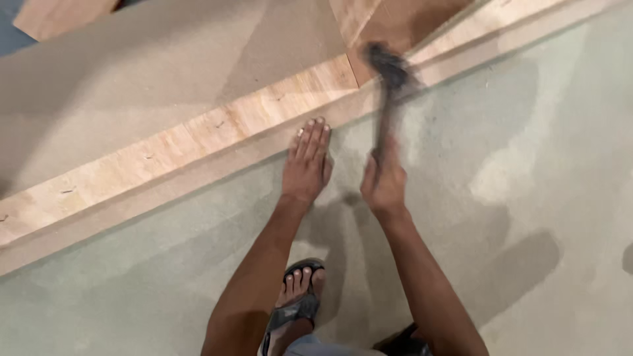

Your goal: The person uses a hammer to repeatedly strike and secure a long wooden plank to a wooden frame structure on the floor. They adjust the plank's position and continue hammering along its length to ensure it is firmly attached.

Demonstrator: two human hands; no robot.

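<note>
Grey floor (541,217) lies under my sandal (300,300). My left hand (306,161) is open and flat, fingertips touching the wood strip (198,135). My right hand (384,184) grips a blurry hammer (390,72), its head over the strip. Small staples show along the strip already. Farther off sits a brown board (132,72).

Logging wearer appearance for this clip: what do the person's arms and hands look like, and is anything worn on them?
Both forearms are bare, with no sleeves, gloves or watch in view. The left hand has a ring on one finger; nothing else is worn on it. The right hand is motion-blurred, so small items on it cannot be told, but no glove shows.
</note>
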